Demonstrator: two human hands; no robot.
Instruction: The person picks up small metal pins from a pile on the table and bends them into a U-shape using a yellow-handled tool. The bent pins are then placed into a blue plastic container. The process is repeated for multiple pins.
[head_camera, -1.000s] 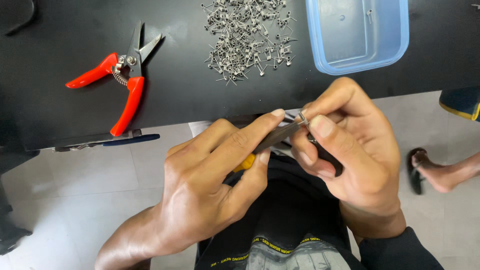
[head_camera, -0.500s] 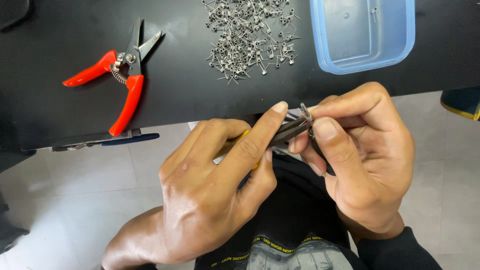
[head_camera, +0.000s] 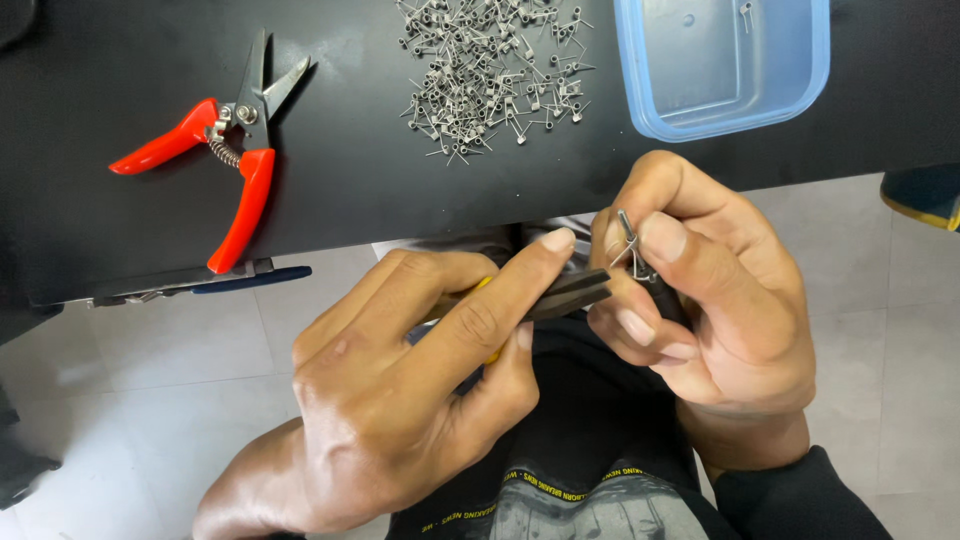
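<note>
1. Since half a second ago, both hands have shifted slightly apart: the plier tip now sits clear of the right thumb, and the small wire piece stands more upright in the right fingers.
2. Left hand (head_camera: 400, 400) is closed around dark pliers (head_camera: 565, 295) with a yellow grip showing beneath the fingers, index finger laid along the top.
3. Pliers look slim, dark and tapered; their long axis runs nearly level, nose pointing right toward the right hand.
4. Right hand (head_camera: 700, 300) pinches a small bent wire spring (head_camera: 628, 245) between thumb and fingers, just beyond the plier nose; contact cannot be judged.
5. Both hands hover below the black table (head_camera: 400, 200) edge, above the lap.
6. On the table lie red-handled cutters (head_camera: 225, 160), a heap of wire springs (head_camera: 495, 70) and a blue plastic tub (head_camera: 725, 60).
</note>
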